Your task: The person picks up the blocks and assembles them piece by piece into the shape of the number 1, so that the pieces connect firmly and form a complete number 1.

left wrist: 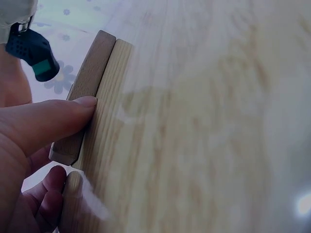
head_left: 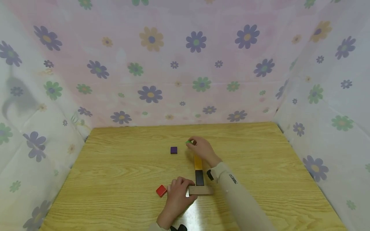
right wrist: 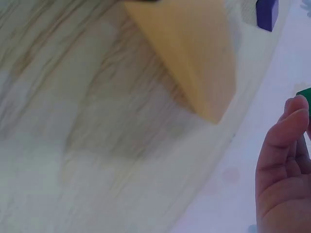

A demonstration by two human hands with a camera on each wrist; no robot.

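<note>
My right hand (head_left: 203, 150) pinches a small green block (head_left: 189, 142) between thumb and fingertips, above the far end of a yellow block (head_left: 198, 163). Only an edge of that green block (right wrist: 306, 94) shows in the right wrist view. A black block (head_left: 199, 178) lines up with the yellow one on the near side. Crosswise at its near end lies a long brown wooden block (head_left: 201, 190), forming an upside-down T. My left hand (head_left: 178, 197) holds this brown block (left wrist: 91, 68) at its left end, thumb on the near side and fingers on the far side.
A red block (head_left: 161, 191) lies just left of my left hand. Farther back, a purple block (head_left: 173, 150) sits left of the yellow block. Flower-patterned cloth (head_left: 179, 73) stands behind and on both sides of the wooden table (head_left: 115, 170).
</note>
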